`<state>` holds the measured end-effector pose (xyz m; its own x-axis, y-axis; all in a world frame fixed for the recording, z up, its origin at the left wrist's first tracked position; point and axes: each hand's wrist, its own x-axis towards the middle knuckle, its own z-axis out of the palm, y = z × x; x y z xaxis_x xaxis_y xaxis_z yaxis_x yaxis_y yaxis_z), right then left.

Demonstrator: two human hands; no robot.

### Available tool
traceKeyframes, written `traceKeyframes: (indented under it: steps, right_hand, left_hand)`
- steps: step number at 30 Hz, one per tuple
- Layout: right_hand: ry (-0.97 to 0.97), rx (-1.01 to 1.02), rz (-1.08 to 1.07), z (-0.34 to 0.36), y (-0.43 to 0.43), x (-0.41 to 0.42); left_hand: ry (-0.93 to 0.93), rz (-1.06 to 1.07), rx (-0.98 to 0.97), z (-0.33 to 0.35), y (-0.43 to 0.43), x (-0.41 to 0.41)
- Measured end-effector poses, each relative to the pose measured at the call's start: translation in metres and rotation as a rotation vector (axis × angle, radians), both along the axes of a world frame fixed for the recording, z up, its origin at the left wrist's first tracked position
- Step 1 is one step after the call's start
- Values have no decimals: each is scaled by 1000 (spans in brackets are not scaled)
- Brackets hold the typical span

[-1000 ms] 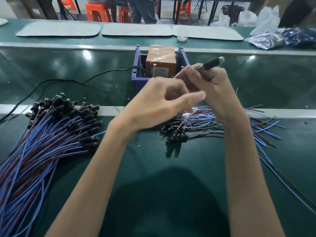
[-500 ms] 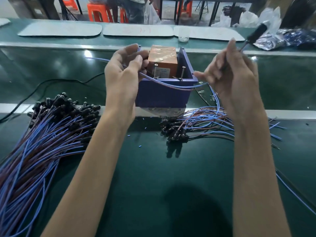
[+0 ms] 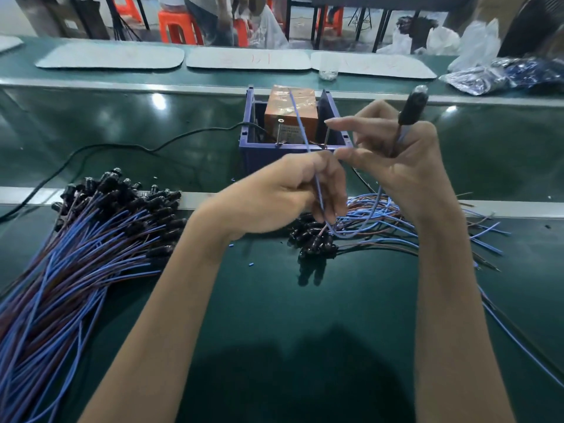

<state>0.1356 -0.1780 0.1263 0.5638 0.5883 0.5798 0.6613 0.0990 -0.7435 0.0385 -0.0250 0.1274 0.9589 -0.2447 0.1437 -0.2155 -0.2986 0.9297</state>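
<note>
My left hand [image 3: 283,193] pinches a thin blue wire [image 3: 300,126] whose free end sticks up in front of the blue box [image 3: 259,161]. The same wire loops down below both hands and runs up into my right hand [image 3: 399,166]. That hand grips the wire just under its black cylindrical connector [image 3: 412,106], which points up, and its index finger is stretched out to the left. The two hands are close together, just in front of the box. Inside the box sits an orange block [image 3: 290,112] with two upright metal pins in front of it.
A big bundle of blue and brown wires with black connectors [image 3: 91,239] lies at the left. A smaller pile [image 3: 351,230] lies under my hands. A black cable [image 3: 122,149] runs from the box to the left. Plastic bags [image 3: 503,74] lie far right. White mats lie beyond.
My hands were apart with the wire stretched across the box; they have come back together in front of it. The wire now hangs in a loop and the connector has moved left.
</note>
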Motion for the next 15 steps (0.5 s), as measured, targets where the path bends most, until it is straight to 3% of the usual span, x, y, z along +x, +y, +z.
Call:
traceKeyframes:
  steps: [9,15]
  right_hand:
    - [77,-73,85,-3,13,-3]
    - [166,55,-63,-5,20,-1]
  left_hand:
    - [74,-152,-358,-3,-7,-2]
    - [-47,-82,-301,-1,-4,-2]
